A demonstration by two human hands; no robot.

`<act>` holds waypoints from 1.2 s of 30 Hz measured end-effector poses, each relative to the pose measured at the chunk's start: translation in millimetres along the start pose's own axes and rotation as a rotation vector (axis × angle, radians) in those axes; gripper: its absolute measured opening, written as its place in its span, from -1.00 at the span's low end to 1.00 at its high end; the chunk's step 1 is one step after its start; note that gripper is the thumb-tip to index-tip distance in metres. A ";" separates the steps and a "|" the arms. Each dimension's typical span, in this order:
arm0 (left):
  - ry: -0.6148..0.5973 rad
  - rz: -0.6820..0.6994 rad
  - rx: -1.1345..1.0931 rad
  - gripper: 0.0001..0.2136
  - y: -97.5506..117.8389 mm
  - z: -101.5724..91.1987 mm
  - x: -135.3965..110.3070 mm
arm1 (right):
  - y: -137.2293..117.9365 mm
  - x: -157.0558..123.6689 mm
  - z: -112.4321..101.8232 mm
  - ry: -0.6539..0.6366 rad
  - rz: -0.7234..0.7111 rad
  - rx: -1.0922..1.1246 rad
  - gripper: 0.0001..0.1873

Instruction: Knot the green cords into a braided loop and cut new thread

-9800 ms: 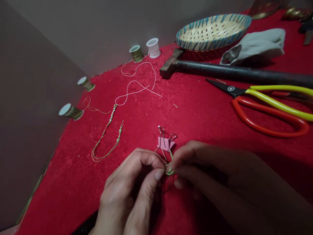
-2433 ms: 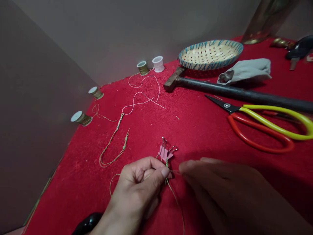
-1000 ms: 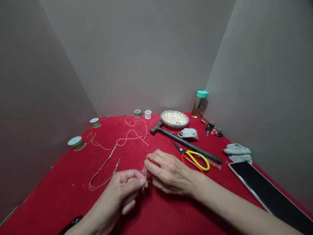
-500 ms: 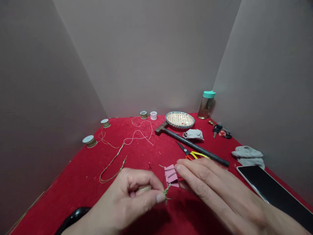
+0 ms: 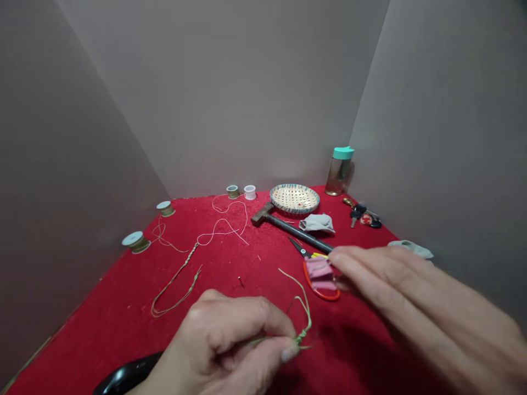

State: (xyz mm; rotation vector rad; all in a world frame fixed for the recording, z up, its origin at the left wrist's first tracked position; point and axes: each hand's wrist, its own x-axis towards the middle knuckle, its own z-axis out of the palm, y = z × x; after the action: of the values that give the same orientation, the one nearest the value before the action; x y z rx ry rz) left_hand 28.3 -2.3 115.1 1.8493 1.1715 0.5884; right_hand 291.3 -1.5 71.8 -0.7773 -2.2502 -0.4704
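The left hand (image 5: pixel 241 334) pinches the cord (image 5: pixel 308 314) right at its knots — likely to keep them from slipping — while loose strands arc free just ahead of the grip. Right of that pinch, the right hand (image 5: pixel 407 302) grips the clip (image 5: pixel 321 274) (blurred, overlapping the scissors (image 5: pixel 303 251) in view) at one edge, perhaps keeping it clear of the cord.

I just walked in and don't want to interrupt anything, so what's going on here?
A person is working with cord over a red surface. The left hand pinches a green knotted cord, its loose ends extending forward. The right hand holds a pink binder clip, apart from that cord, partly hiding the scissors. Another knotted cord lies on the left; a hammer and woven basket sit farther back.
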 end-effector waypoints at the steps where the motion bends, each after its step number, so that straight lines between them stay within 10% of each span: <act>1: 0.027 -0.009 -0.010 -0.67 -1.3 0.6 -0.2 | 11.6 2.4 2.5 -0.018 -0.047 -0.083 -0.49; 11: 0.011 -0.151 -0.505 -0.76 -8.4 4.5 4.7 | 115.6 -5.6 66.8 -0.605 0.388 -0.550 -0.95; 26: -0.075 -0.156 -0.704 -0.78 -13.7 5.8 2.2 | 128.5 -33.3 102.9 -0.610 0.504 -0.334 -0.73; 31: -0.119 -0.138 -0.756 -0.80 -13.7 4.4 5.9 | 104.5 -9.3 73.3 -0.504 0.584 -0.183 -0.81; 36: -0.160 -0.170 -0.757 -0.79 -14.6 5.9 9.7 | 26.1 39.8 22.5 -0.355 0.488 0.301 -0.72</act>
State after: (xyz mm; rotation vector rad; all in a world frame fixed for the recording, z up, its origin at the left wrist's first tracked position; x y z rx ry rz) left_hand 29.8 6.9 99.1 1.1175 0.8257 0.6561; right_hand 274.1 45.8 87.5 -1.2715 -2.2565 0.2506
